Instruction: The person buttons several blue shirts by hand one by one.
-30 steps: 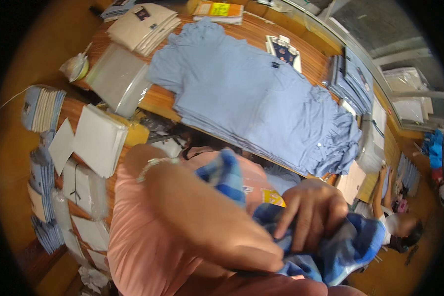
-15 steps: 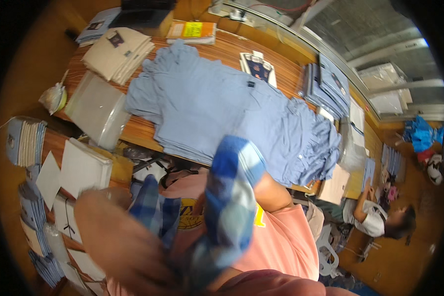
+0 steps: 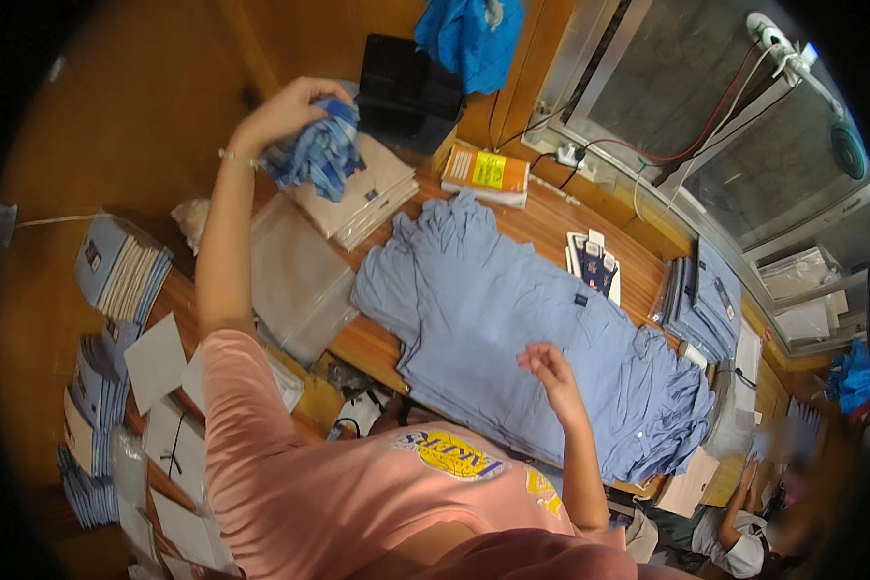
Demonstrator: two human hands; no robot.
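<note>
Shirts [image 3: 503,309] across table [image 3: 551,224], garment stack [image 3: 382,188] to their left (plastic sleeves [image 3: 304,280] before it), packet [image 3: 486,176] behind.

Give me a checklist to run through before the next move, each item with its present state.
1. Left hand has a grip on the checked cloth: ok.
2. Checked cloth spread flat: not ok, it is bunched up.
3. Right hand free of any load: ok, nothing visible in it.
4. Right hand clear of the light blue shirts: cannot tell, it overlaps them in view.
5. Light blue shirts smooth throughout: not ok, the ends are rumpled.
6. Beige stack fully visible: not ok, the cloth hides part.
</note>
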